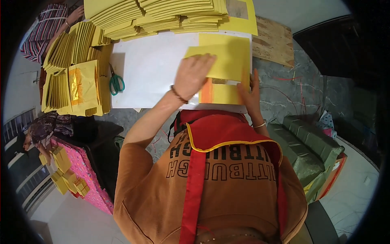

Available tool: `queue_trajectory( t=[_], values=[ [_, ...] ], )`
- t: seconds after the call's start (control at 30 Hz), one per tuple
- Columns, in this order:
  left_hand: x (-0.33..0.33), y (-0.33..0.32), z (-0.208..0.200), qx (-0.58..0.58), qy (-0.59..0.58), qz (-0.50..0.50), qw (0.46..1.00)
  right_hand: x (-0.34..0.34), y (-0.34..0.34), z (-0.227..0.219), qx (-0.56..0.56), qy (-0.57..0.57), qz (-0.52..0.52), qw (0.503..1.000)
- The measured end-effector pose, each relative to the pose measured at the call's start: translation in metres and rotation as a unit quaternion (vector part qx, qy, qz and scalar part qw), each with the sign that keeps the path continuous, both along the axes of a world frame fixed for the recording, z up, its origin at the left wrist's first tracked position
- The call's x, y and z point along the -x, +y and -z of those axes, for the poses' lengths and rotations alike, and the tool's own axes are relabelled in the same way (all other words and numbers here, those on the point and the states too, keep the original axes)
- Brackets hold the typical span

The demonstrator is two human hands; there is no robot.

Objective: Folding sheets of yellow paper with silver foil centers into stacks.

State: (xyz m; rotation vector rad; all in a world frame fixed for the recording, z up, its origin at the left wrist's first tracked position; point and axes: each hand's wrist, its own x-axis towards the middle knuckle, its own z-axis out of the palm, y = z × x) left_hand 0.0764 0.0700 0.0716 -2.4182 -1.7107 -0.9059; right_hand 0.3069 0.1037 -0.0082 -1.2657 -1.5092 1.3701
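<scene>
A yellow paper piece (223,57) lies folded over on the white tabletop, with an orange strip (206,90) and a pale gap showing at its near part. My left hand (196,72) rests on the left side of the folded layer, fingers together and laid along the paper. At the right edge of the same piece is my right hand (251,96), its thumb on the paper and its fingers stretched up beside the table edge. Green-handled scissors (116,83) lie on the left of the white tabletop (154,69), away from both hands.
Stacks of yellow folded paper (162,16) line the far side, and more bundles (61,85) stand at the left. A wooden board (272,40) sits beyond the right edge. Green wrapped packages (304,146) stand at lower right. Two other people are on the left, one beside a pink-covered table (85,171).
</scene>
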Motion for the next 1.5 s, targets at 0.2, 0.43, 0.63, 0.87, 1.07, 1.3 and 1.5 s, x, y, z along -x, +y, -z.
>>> queue_trajectory(
  t=[0.2,0.43,0.63,0.87,1.07,1.3,1.5],
  values=[
    [0.090,-0.049,0.054,0.016,0.107,-0.140,0.984,0.001,-0.001,-0.006,0.055,0.023,-0.017,0.998],
    [0.092,-0.069,0.093,0.128,0.158,-0.148,0.968,0.003,-0.001,-0.003,0.056,0.018,-0.003,0.998],
    [0.092,-0.067,0.091,0.159,0.147,-0.146,0.965,-0.010,0.006,0.009,0.021,0.023,0.045,0.999],
    [0.032,-0.046,0.038,0.108,0.004,-0.022,0.994,-0.019,0.013,-0.005,-0.101,-0.012,-0.010,0.995],
    [-0.023,-0.044,0.034,0.097,0.038,0.120,0.987,-0.017,0.014,0.008,-0.129,-0.016,-0.026,0.991],
    [-0.019,-0.035,0.036,0.128,-0.125,0.143,0.974,-0.019,0.018,0.009,0.009,0.110,-0.016,0.994],
    [-0.018,-0.028,0.029,0.287,-0.284,0.066,0.912,-0.018,0.017,0.013,0.007,0.094,-0.017,0.995]
  ],
)
